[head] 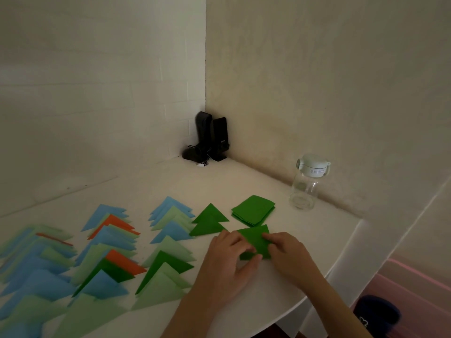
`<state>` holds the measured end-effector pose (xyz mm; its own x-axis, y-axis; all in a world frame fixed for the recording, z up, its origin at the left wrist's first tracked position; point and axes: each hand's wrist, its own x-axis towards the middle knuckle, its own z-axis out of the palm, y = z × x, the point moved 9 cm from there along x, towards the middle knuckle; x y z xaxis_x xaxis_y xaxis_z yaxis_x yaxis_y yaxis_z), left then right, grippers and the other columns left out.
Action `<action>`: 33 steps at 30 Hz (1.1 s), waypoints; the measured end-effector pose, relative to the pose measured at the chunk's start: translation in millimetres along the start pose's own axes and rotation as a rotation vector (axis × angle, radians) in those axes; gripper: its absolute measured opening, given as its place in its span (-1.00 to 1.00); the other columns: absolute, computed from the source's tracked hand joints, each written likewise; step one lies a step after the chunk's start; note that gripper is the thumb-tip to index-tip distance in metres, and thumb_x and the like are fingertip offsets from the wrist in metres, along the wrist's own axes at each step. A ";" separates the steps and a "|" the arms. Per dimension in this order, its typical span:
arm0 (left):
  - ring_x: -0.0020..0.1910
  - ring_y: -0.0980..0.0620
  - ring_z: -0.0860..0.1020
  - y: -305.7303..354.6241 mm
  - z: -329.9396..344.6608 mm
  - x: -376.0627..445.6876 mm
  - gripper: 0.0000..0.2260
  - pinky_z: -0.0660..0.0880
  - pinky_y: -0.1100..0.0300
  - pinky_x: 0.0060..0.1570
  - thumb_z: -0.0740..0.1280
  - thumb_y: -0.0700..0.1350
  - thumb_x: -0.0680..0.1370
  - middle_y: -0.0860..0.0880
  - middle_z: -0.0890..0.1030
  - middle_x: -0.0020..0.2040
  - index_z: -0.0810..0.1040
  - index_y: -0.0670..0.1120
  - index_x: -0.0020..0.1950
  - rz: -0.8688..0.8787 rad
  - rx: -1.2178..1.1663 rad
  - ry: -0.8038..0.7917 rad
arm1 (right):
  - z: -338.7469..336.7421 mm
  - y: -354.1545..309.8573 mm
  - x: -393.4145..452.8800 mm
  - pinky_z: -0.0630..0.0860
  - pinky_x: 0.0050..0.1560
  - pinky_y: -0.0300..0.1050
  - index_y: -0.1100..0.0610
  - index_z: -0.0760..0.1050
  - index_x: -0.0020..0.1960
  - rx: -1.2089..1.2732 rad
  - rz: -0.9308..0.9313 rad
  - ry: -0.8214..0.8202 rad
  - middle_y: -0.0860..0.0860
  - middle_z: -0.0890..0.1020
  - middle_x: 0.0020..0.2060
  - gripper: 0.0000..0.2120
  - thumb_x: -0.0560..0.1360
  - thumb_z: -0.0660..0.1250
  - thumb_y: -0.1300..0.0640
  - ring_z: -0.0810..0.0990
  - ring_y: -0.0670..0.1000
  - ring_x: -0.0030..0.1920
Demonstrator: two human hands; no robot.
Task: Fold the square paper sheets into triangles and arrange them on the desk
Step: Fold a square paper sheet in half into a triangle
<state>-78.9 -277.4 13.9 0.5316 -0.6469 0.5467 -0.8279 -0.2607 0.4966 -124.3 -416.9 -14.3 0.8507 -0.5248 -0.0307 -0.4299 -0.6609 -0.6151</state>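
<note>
The white worktop [244, 189] runs into a corner where two pale walls meet, and its front right edge curves round in front of me. Rows of folded triangles [102, 259] in blue, pale green, orange and dark green overlap across its left half, reaching to the near left edge. Both my forearms come in from the near right edge. My left hand [231, 262] lies knuckles up, thumb curled under the near corner of the green sheet [256, 242], its grip pinching that corner. My right hand [288, 254] meets it from the right, fingers bent and its grip pinching the same sheet at the top. Just behind lies a stack of green squares [253, 210], with two dark green triangles [210, 220] to its left. A clear bottle [306, 184] stands by the right wall, black speakers [211, 139] in the far corner.
</note>
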 end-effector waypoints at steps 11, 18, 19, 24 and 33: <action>-0.09 0.23 0.42 -12.6 -1.3 -2.5 -0.68 0.32 0.19 -0.04 0.23 0.28 0.46 0.23 0.53 -0.14 0.64 0.10 -0.15 -0.055 0.173 0.054 | -4.2 -1.4 -21.1 0.43 -0.14 -0.38 -0.05 0.60 0.14 0.090 0.032 0.029 0.00 0.64 0.00 -0.68 0.49 0.21 0.19 0.53 -0.10 -0.18; 0.02 0.21 0.47 -12.5 2.2 -3.9 -0.73 0.33 0.16 0.03 0.26 0.22 0.42 0.24 0.56 -0.03 0.62 0.12 -0.05 -0.059 0.176 0.024 | -2.8 -19.2 -25.8 0.37 -0.19 -0.47 -0.18 0.57 0.00 0.203 -0.102 -0.011 -0.13 0.66 -0.19 -0.66 0.41 0.32 0.24 0.53 -0.27 -0.30; 0.02 0.19 0.49 -14.3 1.7 -4.0 -0.78 0.34 0.17 0.00 0.26 0.14 0.42 0.24 0.58 -0.03 0.62 0.12 -0.06 -0.067 0.165 0.029 | -5.1 -17.6 -25.4 0.37 -0.15 -0.47 -0.17 0.54 0.03 0.166 -0.114 0.015 -0.13 0.64 -0.16 -0.64 0.39 0.35 0.24 0.54 -0.26 -0.27; 0.03 0.19 0.48 -25.0 -0.3 -4.5 -0.84 0.26 0.23 0.01 0.32 -0.06 0.36 0.21 0.60 -0.06 0.62 0.07 -0.10 -0.135 0.114 0.046 | -9.1 -8.8 -14.3 0.44 0.08 -0.13 -0.26 0.51 0.12 -0.106 -0.132 0.081 -0.10 0.44 -0.05 -0.68 0.40 0.40 -0.05 0.46 -0.07 -0.04; -0.04 0.09 0.37 -46.5 -15.5 -8.9 -0.92 0.22 0.16 -0.05 0.40 -0.03 0.37 0.15 0.47 -0.14 0.58 0.04 -0.16 -0.409 0.143 0.112 | -9.1 -3.0 -11.4 0.38 0.13 -0.07 -0.21 0.61 -0.08 -0.026 -0.060 0.193 -0.17 0.47 -0.09 -0.90 0.44 0.35 -0.16 0.47 -0.10 0.02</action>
<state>-42.4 -248.4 -3.6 0.8299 -0.3901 0.3988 -0.5578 -0.5807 0.5929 -135.5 -413.8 -5.0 0.8021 -0.5757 0.1587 -0.3899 -0.7062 -0.5910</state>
